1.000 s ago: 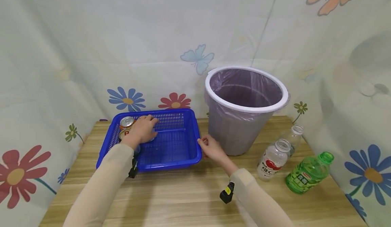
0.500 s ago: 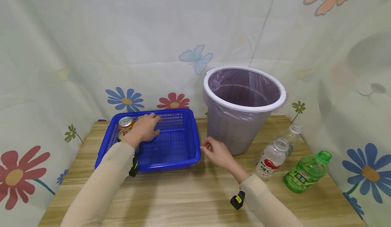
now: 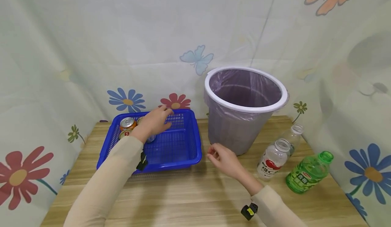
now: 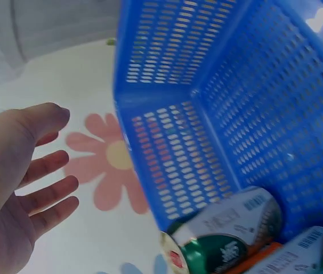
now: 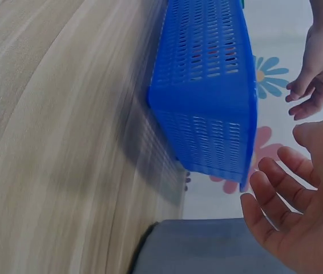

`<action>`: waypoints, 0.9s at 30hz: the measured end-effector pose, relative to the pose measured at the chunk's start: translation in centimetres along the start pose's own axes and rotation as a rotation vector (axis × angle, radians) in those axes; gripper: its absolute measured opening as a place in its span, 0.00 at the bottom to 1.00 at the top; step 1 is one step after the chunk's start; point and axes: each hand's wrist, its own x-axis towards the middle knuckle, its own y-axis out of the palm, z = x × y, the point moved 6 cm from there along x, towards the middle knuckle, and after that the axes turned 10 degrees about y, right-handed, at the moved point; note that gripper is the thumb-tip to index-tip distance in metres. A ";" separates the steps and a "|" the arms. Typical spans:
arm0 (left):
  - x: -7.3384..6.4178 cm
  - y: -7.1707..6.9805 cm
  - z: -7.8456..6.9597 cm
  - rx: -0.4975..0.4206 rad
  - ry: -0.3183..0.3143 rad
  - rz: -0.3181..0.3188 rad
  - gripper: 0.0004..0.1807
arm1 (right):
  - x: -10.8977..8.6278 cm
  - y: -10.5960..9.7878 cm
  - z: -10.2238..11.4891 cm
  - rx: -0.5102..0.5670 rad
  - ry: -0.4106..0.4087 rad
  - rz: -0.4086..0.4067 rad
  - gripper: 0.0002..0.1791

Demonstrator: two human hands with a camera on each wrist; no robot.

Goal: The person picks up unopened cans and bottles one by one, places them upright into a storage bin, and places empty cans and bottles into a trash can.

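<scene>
Above the blue plastic basket [image 3: 171, 152] my left hand [image 3: 155, 121] hovers with loosely bent fingers and holds nothing; the left wrist view shows its fingers [image 4: 50, 197] apart from the basket wall. Several drink cans stand in the basket's left part, among them an orange can [image 3: 127, 122] and a green and white can [image 4: 230, 234]; my left arm partly hides them. My right hand [image 3: 224, 160] is over the table, right of the basket and in front of the grey bin [image 3: 235, 132]. Its fingers [image 5: 270, 197] are relaxed, touching nothing.
The bin has a white rim [image 3: 244, 109] and a purple liner. To its right on the wooden table [image 3: 171, 199] stand a clear bottle with a red label [image 3: 272, 162], another clear bottle [image 3: 292, 137] and a green bottle [image 3: 308, 174]. A flowered curtain hangs behind.
My left hand has risen and shifted right, away from the cans. My right hand has come off the basket's right rim and drawn back to the right. The basket has stayed put.
</scene>
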 end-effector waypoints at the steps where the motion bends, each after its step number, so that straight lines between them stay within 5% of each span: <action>1: 0.2 -0.3 -0.3 -0.001 0.010 -0.014 0.22 | -0.2 -0.2 0.0 -0.003 -0.004 -0.013 0.04; 18: 3.8 -3.6 -3.5 -0.110 0.061 -0.130 0.25 | -3.1 -3.9 -1.0 -0.144 0.040 -0.164 0.08; 22: 4.7 -4.3 -3.6 -0.238 0.062 -0.157 0.21 | -3.7 -5.0 -1.1 -0.152 0.053 -0.205 0.09; 27: 5.4 -4.6 -3.0 -0.466 -0.012 -0.191 0.20 | -4.4 -6.6 -1.1 -0.149 0.072 -0.247 0.10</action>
